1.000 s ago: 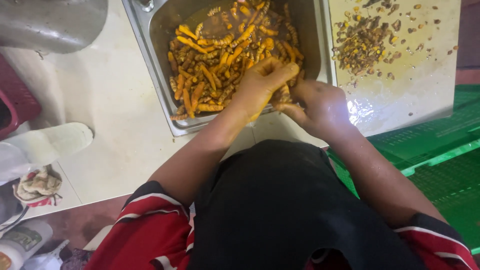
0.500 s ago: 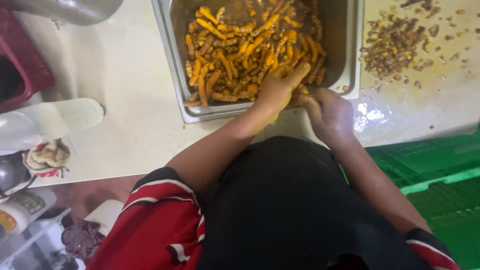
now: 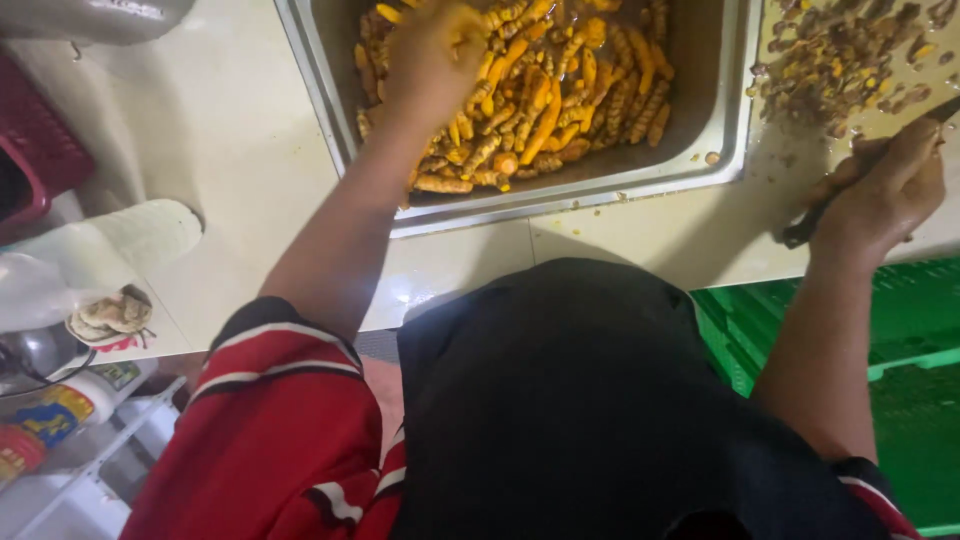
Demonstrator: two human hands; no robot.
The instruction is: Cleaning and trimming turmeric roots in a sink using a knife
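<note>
A rectangular steel tray (image 3: 722, 120) full of orange-yellow finger-shaped turmeric roots (image 3: 560, 95) is seen at the 12 o'clock side of the view, set on a pale cream counter (image 3: 220, 150). The left hand (image 3: 432, 60) is placed inside the tray, at about 11 o'clock, with the fingers curled down into the roots; whether a root is gripped cannot be told, because the hand is blurred and the fingertips are hidden. The roots are spread over most of the tray floor, and the thickest heap is just beside this hand.

The right hand (image 3: 882, 190) is seen at 2 o'clock, outside the tray, over the counter. It is closed around a thin dark knife (image 3: 868, 165), which is held slanted, with its far end toward the upper right edge. A loose heap of brown and yellow peelings (image 3: 835, 55) lies on the counter at 1 o'clock, just above that hand.

A green plastic crate (image 3: 905, 340) is seen at 4 o'clock, below the counter edge. A dark red basket (image 3: 40, 150) is partly shown at 9 o'clock.
</note>
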